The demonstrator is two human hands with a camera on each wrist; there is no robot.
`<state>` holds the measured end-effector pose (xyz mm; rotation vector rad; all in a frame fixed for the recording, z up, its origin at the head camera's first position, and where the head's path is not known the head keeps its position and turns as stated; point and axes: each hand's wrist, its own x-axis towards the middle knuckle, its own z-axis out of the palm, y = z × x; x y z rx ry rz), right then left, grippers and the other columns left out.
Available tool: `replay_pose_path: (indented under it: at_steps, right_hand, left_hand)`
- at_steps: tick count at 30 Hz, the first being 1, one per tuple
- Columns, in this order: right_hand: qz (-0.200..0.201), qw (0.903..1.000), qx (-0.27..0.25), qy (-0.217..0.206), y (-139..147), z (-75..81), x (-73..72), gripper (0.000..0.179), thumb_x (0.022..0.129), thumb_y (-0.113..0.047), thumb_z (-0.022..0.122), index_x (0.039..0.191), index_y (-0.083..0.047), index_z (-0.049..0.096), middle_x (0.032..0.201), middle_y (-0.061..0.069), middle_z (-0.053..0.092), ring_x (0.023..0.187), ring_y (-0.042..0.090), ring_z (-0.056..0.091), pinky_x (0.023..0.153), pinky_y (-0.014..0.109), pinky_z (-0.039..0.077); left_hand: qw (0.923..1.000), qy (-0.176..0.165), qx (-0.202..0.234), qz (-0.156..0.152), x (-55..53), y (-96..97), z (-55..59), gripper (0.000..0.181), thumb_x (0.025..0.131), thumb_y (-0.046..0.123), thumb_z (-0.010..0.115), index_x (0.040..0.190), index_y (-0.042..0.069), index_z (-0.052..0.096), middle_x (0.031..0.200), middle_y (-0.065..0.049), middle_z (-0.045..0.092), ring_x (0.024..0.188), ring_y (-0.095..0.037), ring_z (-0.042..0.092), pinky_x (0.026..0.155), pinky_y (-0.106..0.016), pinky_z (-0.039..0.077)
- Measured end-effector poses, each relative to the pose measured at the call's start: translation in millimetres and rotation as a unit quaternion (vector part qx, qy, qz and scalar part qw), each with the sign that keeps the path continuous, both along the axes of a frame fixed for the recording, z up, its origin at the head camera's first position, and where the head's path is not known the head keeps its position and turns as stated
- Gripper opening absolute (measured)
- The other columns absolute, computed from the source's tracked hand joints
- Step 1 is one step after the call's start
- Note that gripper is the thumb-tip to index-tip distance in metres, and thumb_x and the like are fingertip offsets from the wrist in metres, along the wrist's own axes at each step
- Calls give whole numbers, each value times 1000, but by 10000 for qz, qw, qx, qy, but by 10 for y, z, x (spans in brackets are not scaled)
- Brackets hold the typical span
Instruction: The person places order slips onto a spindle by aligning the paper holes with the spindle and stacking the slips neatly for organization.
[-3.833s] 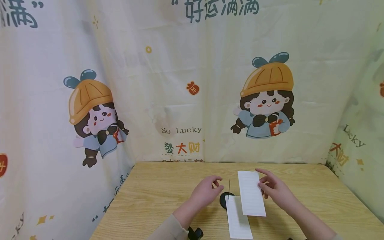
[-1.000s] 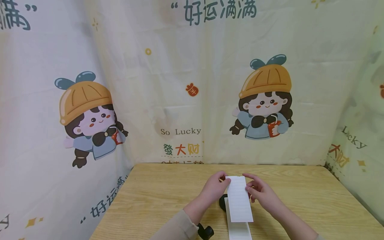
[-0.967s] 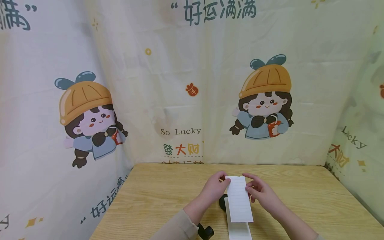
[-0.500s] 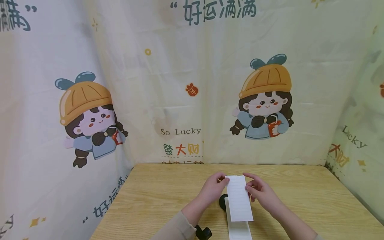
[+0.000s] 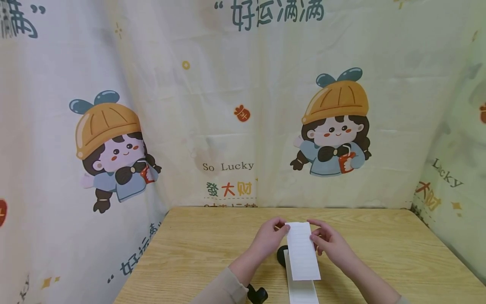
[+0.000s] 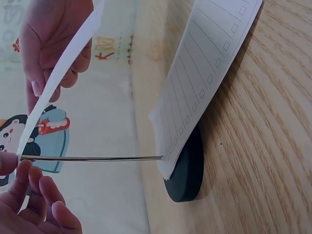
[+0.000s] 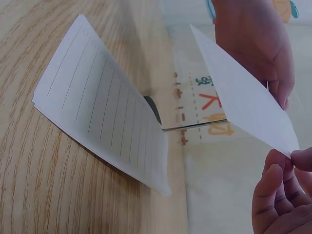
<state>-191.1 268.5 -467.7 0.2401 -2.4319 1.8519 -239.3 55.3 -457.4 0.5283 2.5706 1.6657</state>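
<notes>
A lined sheet of paper (image 5: 303,253) hangs tilted above the table, held by both hands at its far end. The left hand (image 5: 268,238) pinches its far left corner between thumb and fingers. On the opposite edge, the right hand (image 5: 332,244) pinches it near the far right corner. Below is a paper spike with a round black base (image 6: 187,175) and a thin upright metal rod (image 6: 92,158). The rod's tip meets the held sheet beside the left fingertips in the left wrist view. Several lined sheets (image 7: 105,107) are threaded low on the rod, their near ends reaching over the table.
The wooden table (image 5: 212,245) carries the spike near its middle. A black device (image 5: 258,294) sits by the left sleeve (image 5: 224,289). A printed cloth (image 5: 220,105) hangs behind the table and along its sides.
Since the earliest frame, the right hand has brought the sheet left over the spike, and the left hand has taken its far left corner. Over the last second both hands stay almost still.
</notes>
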Motion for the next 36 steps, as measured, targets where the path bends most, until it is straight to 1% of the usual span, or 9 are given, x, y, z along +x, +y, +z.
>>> replay_pose_path:
  at_steps: [3,6,9,14,18,21,27,33,36]
  right_hand:
    - [17,10000,-26,-4,9,10,1,48,97,-3,59,143,-5,45,96,15,57,69,21,57,61,33,53]
    - [102,9999,-58,-10,18,25,2,48,98,-5,59,144,-4,44,96,15,57,69,21,57,61,33,53]
    - [175,9998,-102,-25,22,35,1,49,98,-6,59,144,-3,42,96,14,58,70,21,57,61,32,53]
    - [191,9997,-80,-92,27,47,-10,49,98,-8,60,144,-5,43,97,16,58,71,22,57,61,33,53]
    - [310,9995,-56,-21,42,24,-25,49,99,-8,60,144,-3,42,96,16,58,70,22,57,61,33,53]
    - [338,9994,-74,-9,42,12,-30,49,99,-8,59,144,-2,41,96,16,57,70,21,57,60,32,53]
    - [329,9994,-124,19,41,14,-34,50,99,-7,59,144,0,40,95,14,57,69,20,57,59,31,52]
    - [357,9993,-126,-35,44,17,-20,50,99,-8,59,145,-2,40,95,14,58,70,21,58,61,31,52]
    - [341,9994,-110,-34,42,11,-17,50,99,-8,59,144,-2,40,94,13,58,70,21,58,61,31,53]
  left_hand:
    - [9999,-84,-62,-11,-3,19,21,14,96,35,65,95,21,67,88,7,61,80,-13,55,66,-33,46]
    - [9996,-246,-100,5,-5,34,34,15,96,37,65,93,22,66,89,7,60,81,-14,55,67,-33,46]
    - [9995,-308,-4,39,-11,38,32,14,96,34,65,91,21,65,87,6,60,79,-15,55,66,-33,46]
    - [9992,-340,191,88,-21,45,44,16,95,29,67,85,18,62,82,2,59,74,-15,53,63,-33,44]
    - [9987,-422,257,109,-16,51,54,17,95,30,67,85,17,62,83,2,59,75,-16,54,64,-33,44]
    - [9985,-424,321,153,-27,46,40,15,95,30,68,87,18,65,84,3,60,76,-15,54,64,-32,45]
    - [9990,-263,328,171,-56,34,4,14,95,30,68,91,16,69,83,4,61,77,-13,55,65,-31,45]
    - [9987,-308,312,250,-24,32,19,14,94,31,69,92,17,68,86,4,60,78,-14,53,66,-32,45]
    - [9988,-270,288,286,-7,30,30,14,94,31,69,93,17,68,88,4,60,79,-14,53,67,-32,45]
